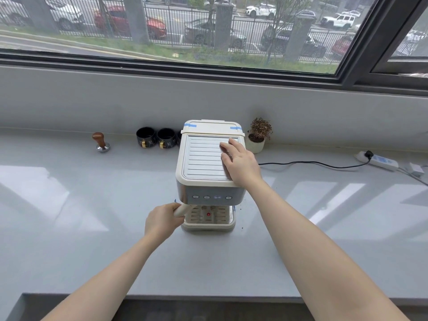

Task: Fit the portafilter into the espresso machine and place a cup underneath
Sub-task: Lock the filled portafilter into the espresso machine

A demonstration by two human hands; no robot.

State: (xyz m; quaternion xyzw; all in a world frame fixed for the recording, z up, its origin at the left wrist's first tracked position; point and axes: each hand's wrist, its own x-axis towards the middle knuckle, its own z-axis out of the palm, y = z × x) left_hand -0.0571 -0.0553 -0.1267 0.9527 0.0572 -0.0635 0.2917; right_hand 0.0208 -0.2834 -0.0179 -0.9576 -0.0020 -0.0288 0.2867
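A cream espresso machine (pixel 203 158) stands in the middle of the grey counter (pixel 92 228). My right hand (pixel 239 162) lies flat on the right side of its ribbed top, fingers spread. My left hand (pixel 162 221) grips the cream handle of the portafilter (pixel 181 210), which points out to the left from under the machine's front panel; its basket end is hidden under the machine. The drip tray (pixel 208 224) below holds no cup. Two black cups (pixel 146 137) with gold handles stand behind the machine's left side, by the wall.
A wooden-handled tamper (pixel 101 142) stands at the back left. A small potted plant (pixel 258 135) sits right behind the machine. A black cord runs right to a white power strip (pixel 379 161). Coffee specks lie right of the tray. The counter's front edge is near me.
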